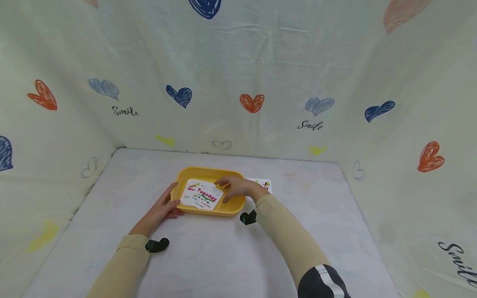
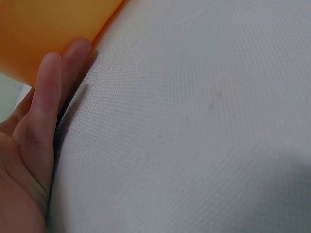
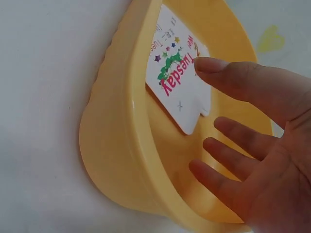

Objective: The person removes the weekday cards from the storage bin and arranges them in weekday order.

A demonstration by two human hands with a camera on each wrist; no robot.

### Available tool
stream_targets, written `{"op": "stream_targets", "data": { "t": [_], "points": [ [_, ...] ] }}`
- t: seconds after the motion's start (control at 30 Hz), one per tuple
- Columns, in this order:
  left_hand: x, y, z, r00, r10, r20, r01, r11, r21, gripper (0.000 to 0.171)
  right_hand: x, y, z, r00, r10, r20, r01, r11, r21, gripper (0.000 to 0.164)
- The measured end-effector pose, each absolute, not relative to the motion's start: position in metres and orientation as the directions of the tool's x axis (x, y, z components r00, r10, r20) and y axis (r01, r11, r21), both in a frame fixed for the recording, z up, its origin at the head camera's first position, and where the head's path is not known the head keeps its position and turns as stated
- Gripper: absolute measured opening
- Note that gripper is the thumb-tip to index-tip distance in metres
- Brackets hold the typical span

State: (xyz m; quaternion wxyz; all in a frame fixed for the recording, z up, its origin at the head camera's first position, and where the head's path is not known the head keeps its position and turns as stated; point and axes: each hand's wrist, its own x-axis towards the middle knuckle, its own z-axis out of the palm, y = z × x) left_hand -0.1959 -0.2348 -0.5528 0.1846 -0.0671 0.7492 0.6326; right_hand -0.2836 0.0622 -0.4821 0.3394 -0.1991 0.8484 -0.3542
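Observation:
A yellow tray sits on the table with a white card printed "Tuesday" inside it. A second card's edge with "Wed" lettering shows from under that one. My left hand holds the tray's left end, thumb at the near corner; fingers rest against its outer wall in the left wrist view. Over the tray's right half my right hand is spread, with nothing between its fingers. In the right wrist view one fingertip overlaps the card's edge; whether it touches cannot be told.
Another white card with colourful print lies on the table just right of the tray, partly hidden by my right hand. The white table meets a curtain printed with hearts at its far edge.

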Motion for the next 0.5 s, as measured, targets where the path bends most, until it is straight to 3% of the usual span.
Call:
{"op": "stream_targets", "data": {
  "t": [0.5],
  "points": [
    [-0.1988, -0.2361, -0.5577, -0.916, 0.125, -0.382, -0.356, 0.187, 0.916, 0.076, -0.2864, 0.0541, -0.4895, -0.679, -0.552, -0.484, -0.072, 0.706, -0.704, 0.061]
  ]
}}
